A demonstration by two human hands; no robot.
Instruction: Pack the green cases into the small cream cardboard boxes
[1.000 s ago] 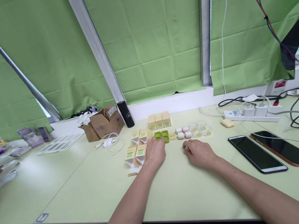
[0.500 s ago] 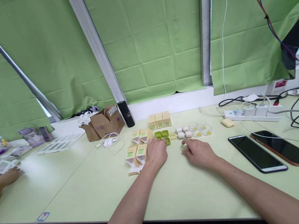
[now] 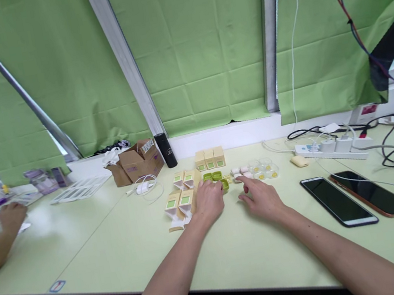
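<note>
My left hand [image 3: 209, 200] is closed at a small green square case [image 3: 225, 184], its fingertips on the near-left side of it. Beyond it sit more green cases [image 3: 212, 176]. My right hand [image 3: 262, 198] is open over the table, index finger stretched toward small white and pink rounded pieces [image 3: 241, 174]; whether it touches them I cannot tell. Tiny yellow pieces [image 3: 227, 178] lie between the green cases and the pale ones. Clear round containers with yellow inside [image 3: 266, 170] are at the right. Opened cardboard boxes with green labels [image 3: 179, 202] stand left of my left hand.
Closed small boxes [image 3: 209, 158] stand at the back. Two phones [image 3: 339, 201] and a power strip [image 3: 330, 150] with cables lie to the right. Back left are a brown carton [image 3: 138, 162], a black cylinder [image 3: 165, 150] and a white cable [image 3: 145, 187]. Another person's hands [image 3: 10, 221] work far left.
The near green case has shifted slightly right together with my left hand. My right index finger has moved a little up and left. The other person's hands have risen.
</note>
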